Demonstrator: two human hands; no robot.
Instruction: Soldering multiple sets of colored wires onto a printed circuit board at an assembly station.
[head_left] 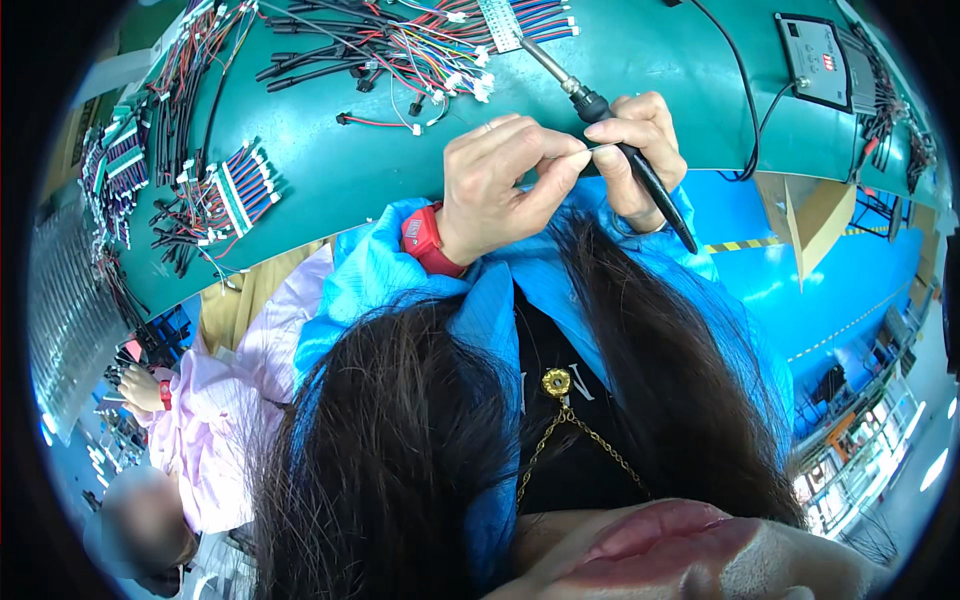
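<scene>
In my right hand [640,150] is a soldering iron [655,190] with a black handle, lying slantwise across the fingers. Its metal tip points up and to the left, near a white connector strip [500,25] with coloured wires. My left hand [515,180] is closed in a pinch, its fingertips meeting those of the right. A thin pale strand [592,149] shows between the two hands; its kind is too small to tell. A red band is on my left wrist. Beyond the hands lies a bundle of wire harnesses [420,50] with black sleeves and white plugs.
More harnesses [230,200] lie at the left of the green table [330,170]. A soldering station [815,62] stands at the far right, its black cable [750,90] curving across the table. An open cardboard box [825,225] is beyond the right edge. A co-worker in pink [215,430] is at the left.
</scene>
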